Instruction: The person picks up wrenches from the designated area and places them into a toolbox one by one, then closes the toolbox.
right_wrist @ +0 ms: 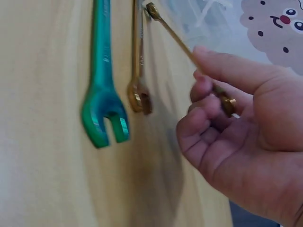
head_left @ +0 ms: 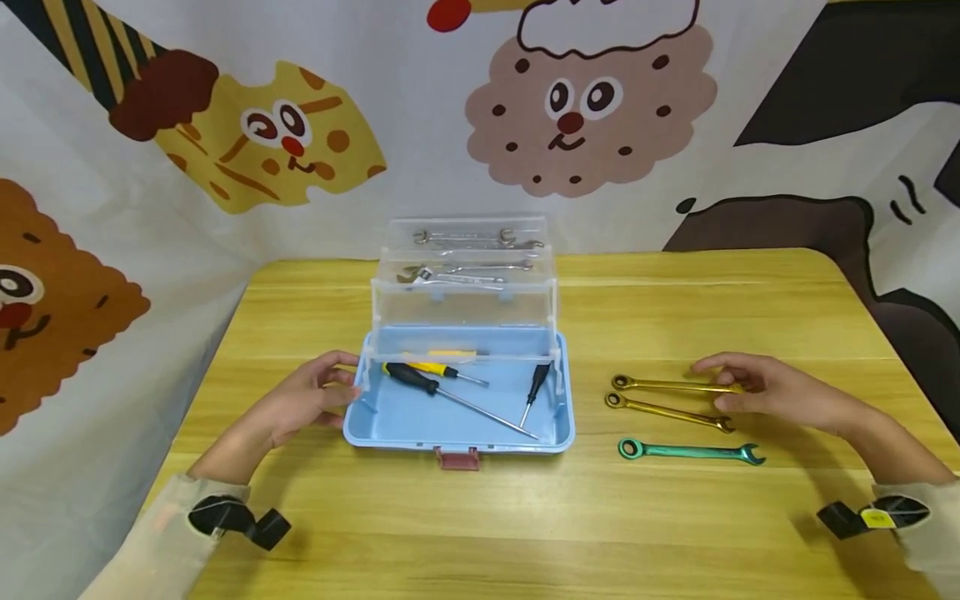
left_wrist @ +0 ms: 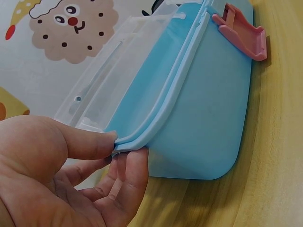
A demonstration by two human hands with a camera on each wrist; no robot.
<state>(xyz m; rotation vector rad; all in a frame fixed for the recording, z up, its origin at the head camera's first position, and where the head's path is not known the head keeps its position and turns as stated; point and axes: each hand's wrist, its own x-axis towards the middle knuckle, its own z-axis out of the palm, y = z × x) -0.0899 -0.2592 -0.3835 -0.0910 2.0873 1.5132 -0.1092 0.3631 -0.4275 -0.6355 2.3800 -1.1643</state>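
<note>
An open blue toolbox (head_left: pixel 457 442) stands mid-table with clear tiered trays (head_left: pixel 465 292) raised behind it. My left hand (head_left: pixel 341 390) pinches its left rim, thumb above and fingers below; the left wrist view shows the hand (left_wrist: pixel 124 147) on the blue toolbox (left_wrist: pixel 199 109). To the right lie two gold wrenches and a green wrench (head_left: pixel 690 452). My right hand (head_left: pixel 720 385) pinches the far gold wrench (head_left: pixel 667 384) near its open end; the right wrist view shows the hand (right_wrist: pixel 201 75) with that gold wrench (right_wrist: pixel 175 38) between thumb and fingers. The second gold wrench (right_wrist: pixel 138 71) and green wrench (right_wrist: pixel 102 94) lie alongside.
In the blue base lie a yellow-and-black screwdriver (head_left: pixel 438 369), a long black one (head_left: pixel 450 398) and a small black one (head_left: pixel 536 387). Silver wrenches (head_left: pixel 457 273) sit in the clear trays. A pink latch (head_left: pixel 457 457) juts from the front. A cartoon-print cloth hangs behind the table.
</note>
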